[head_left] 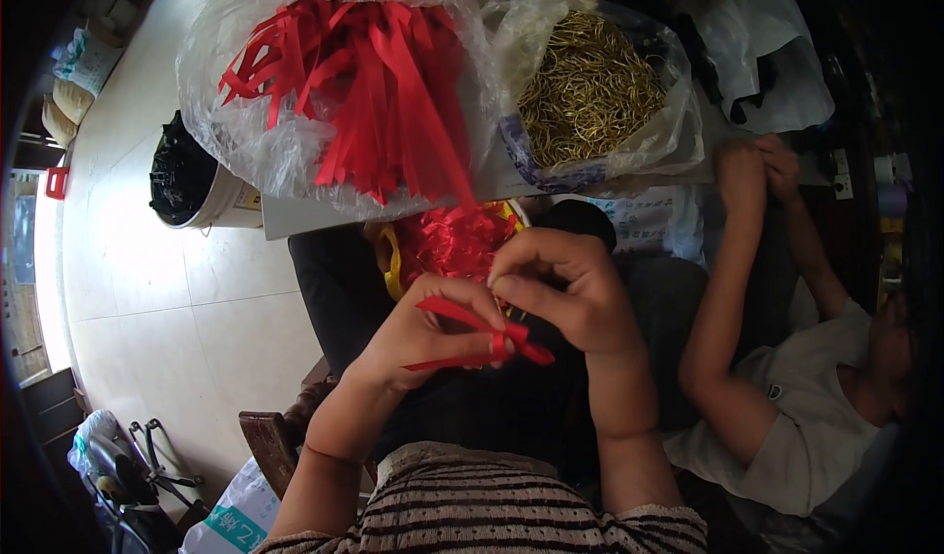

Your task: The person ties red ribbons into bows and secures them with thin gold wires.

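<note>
My left hand (pixel 405 336) is closed on a red ribbon (pixel 532 348), which is looped or knotted by the fingertips, with two tails running back over the hand. Close beside it, the thumb and forefinger of my right hand (pixel 570 289) are pinched together. A thin gold strand shows just under that pinch, next to the ribbon; its ends are partly hidden by the fingers. Beyond my hands, a pile of long red ribbons (pixel 403 92) lies in a clear plastic bag. A second bag to its right holds many thin gold wire-like pieces (pixel 588 87).
Below the edge of the grey table (pixel 295 216), a yellow-rimmed container holds red ribbon pieces (pixel 454 239). A white bucket with a black liner (pixel 185 175) stands at the left. Another person's forearm (pixel 723 298) rests at the right. A wooden chair part (pixel 264 446) is near my left elbow.
</note>
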{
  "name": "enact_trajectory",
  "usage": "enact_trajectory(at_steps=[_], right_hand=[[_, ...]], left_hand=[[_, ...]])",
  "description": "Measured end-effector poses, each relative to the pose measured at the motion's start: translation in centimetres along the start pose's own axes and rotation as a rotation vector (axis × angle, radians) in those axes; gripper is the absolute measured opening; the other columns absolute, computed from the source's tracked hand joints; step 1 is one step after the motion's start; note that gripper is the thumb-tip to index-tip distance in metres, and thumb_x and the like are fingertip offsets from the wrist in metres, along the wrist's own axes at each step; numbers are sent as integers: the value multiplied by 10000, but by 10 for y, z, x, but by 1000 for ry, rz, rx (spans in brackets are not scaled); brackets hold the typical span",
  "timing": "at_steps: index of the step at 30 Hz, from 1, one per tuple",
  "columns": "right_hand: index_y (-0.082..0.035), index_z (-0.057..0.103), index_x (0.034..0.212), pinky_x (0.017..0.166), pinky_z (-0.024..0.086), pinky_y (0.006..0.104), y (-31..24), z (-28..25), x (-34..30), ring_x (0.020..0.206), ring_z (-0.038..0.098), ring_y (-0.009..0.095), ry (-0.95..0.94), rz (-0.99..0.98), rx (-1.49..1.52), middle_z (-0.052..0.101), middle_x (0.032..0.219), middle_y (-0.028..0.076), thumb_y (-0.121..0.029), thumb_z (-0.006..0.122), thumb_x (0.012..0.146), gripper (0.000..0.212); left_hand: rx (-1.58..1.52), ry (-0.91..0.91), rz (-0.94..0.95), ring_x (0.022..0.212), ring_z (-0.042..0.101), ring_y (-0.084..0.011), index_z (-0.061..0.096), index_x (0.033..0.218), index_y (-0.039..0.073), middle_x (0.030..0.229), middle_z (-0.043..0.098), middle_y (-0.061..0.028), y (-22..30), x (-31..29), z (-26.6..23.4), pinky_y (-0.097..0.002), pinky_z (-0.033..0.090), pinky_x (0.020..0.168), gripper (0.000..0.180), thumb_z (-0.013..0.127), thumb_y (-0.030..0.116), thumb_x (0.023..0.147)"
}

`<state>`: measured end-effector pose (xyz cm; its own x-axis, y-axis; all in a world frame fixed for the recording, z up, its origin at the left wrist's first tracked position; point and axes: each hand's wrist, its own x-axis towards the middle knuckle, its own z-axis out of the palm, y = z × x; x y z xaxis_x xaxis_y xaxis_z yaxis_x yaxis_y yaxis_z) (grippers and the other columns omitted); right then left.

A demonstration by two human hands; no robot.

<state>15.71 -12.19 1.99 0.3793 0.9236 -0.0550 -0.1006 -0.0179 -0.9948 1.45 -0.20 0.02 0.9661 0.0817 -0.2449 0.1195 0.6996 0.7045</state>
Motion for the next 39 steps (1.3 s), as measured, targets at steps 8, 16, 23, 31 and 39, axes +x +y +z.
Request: enact_trajectory(at_steps=[8,16,23,31,39], right_hand=[[17,648,902,583,527,253,2,18,-26,697,656,148,262,-247,-460,666,808,100,-46,677,788,134],[29,631,832,579,533,225,-15,7,-25,651,662,131,69,21,-116,660,751,87,-3,686,768,91],[23,590,750,468,473,190,-20,2,-22,543,630,118,-95,-6,-203,628,649,85,31,694,728,107],[-3,577,779,515,464,252,-12,12,-27,611,601,149,56,-197,-418,591,710,71,29,667,738,104],[-2,574,743,550,459,237,-14,19,-24,670,603,150,207,-426,-669,603,768,107,25,699,706,132]], left_hand=[[138,302,201,709,600,-81,615,904,-29,784,636,-39,-3,-2,5,-192,478,626,107,641,12,809],[565,220,379,751,597,-83,603,871,-35,832,622,-51,4,-4,5,-215,484,689,126,657,-32,757],[442,-75,237,845,595,-114,593,916,-25,868,609,-63,10,-7,-3,-244,479,778,170,628,-57,753],[388,140,318,897,578,-122,557,1011,-18,950,574,-71,-4,-3,11,-241,465,790,278,640,-56,748],[755,277,551,731,607,-122,632,791,-15,797,620,-64,-5,-6,8,-221,464,627,122,700,-28,691]])
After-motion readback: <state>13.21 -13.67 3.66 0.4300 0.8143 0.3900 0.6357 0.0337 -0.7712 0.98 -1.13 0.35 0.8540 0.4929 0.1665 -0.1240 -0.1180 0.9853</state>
